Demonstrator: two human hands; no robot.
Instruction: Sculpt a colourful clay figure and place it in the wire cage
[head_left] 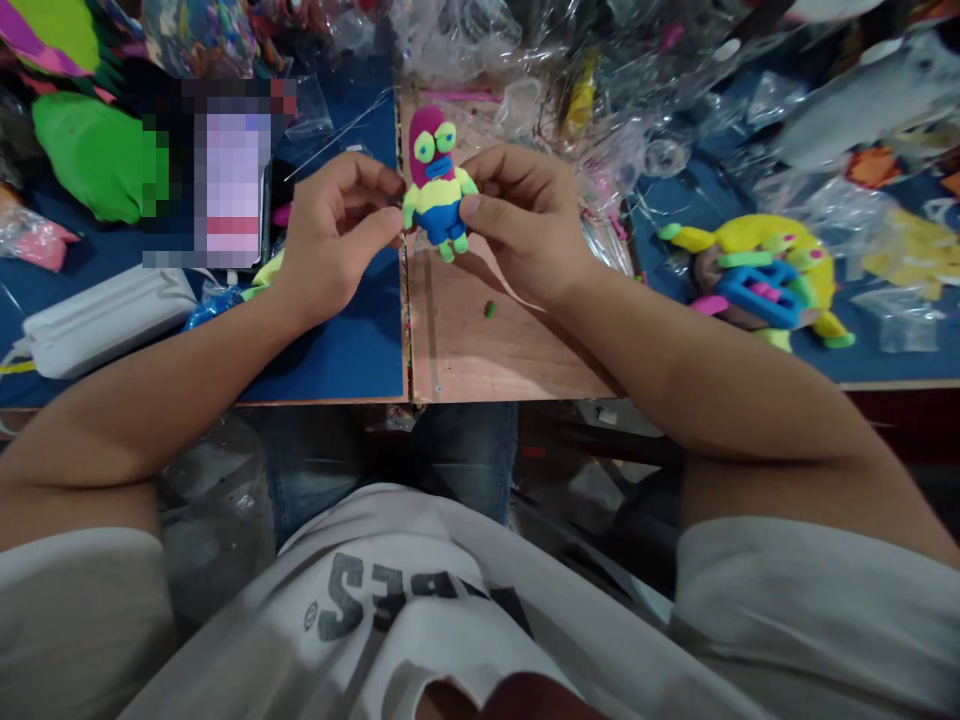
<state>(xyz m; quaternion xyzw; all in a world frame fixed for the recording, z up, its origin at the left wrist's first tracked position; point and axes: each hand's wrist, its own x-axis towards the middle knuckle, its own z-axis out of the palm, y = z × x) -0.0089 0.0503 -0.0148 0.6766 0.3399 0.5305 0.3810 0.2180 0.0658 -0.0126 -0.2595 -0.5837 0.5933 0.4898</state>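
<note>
head view: nearest us is our pale shirt (pixel 405 620) with dark lettering, then the surface (pixel 517 365), bearing a small green scrap (pixel 490 310). above it we hold a small magenta-headed figure (pixel 437 190) upright between both hands: our right hand (pixel 532 215) closes thumb and fingers on one side, our left hand (pixel 330 230) nips the other side with its fingertips. beyond, crumpled clear plastic (pixel 457 40) lies heaped.
</note>
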